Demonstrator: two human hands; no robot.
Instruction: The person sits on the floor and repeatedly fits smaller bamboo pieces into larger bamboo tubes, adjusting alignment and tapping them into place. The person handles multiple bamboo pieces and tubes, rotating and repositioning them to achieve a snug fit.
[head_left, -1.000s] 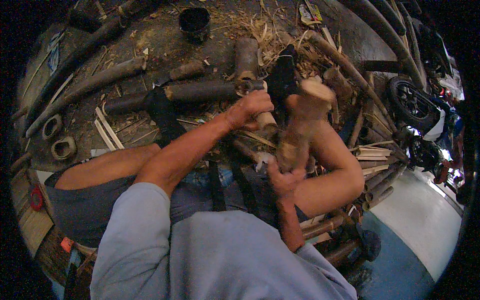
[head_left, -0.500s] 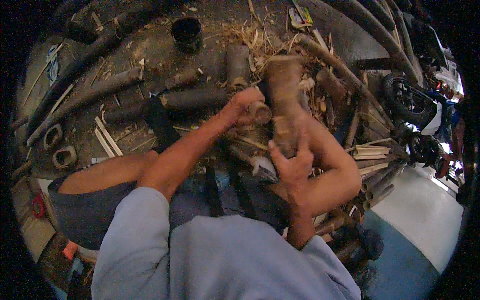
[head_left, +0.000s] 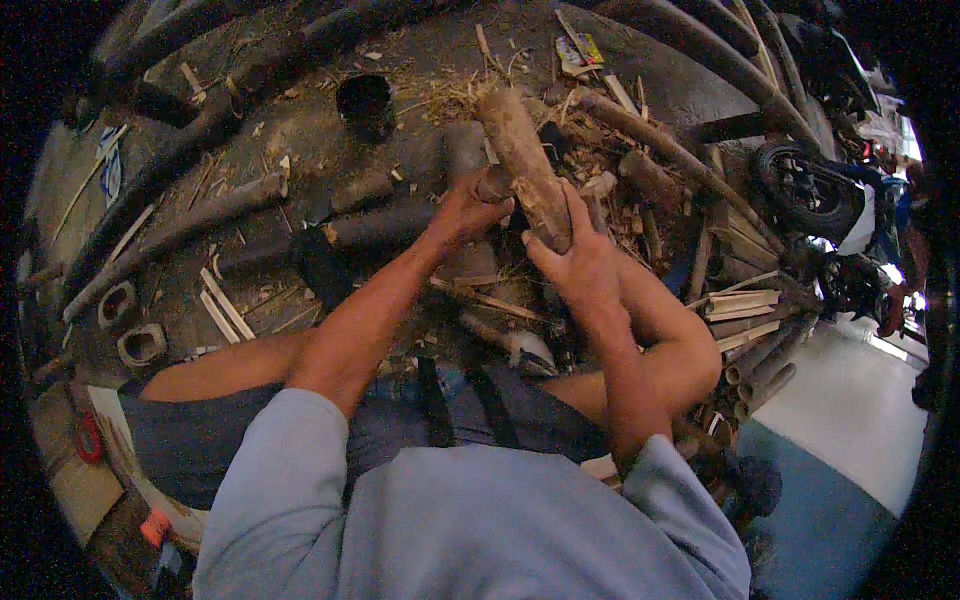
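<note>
My right hand [head_left: 582,268] is closed round the near end of a thick brown bamboo section [head_left: 523,160], whose far end tilts up and to the left. My left hand [head_left: 466,212] is closed round a short, round-ended wooden piece [head_left: 494,186], close beside the bamboo's left side. The fingers hide most of that piece, and I cannot tell whether it touches the bamboo. Behind my left hand a thick upright-lying bamboo piece [head_left: 465,148] rests on the ground. Between my bare legs lies a pale-ended object [head_left: 530,352] that I cannot make out.
Pale shavings [head_left: 455,103] and split strips [head_left: 228,305] litter the floor. A black pot [head_left: 366,106] stands at the far left of centre. Long bamboo poles [head_left: 180,222] lie left and far right. Two hollow rings [head_left: 142,345] sit at left. A motorbike wheel [head_left: 806,192] stands at right.
My right hand has moved away from my body with the bamboo, whose far end has swung up and left. My left hand has shifted slightly left with the round-ended piece.
</note>
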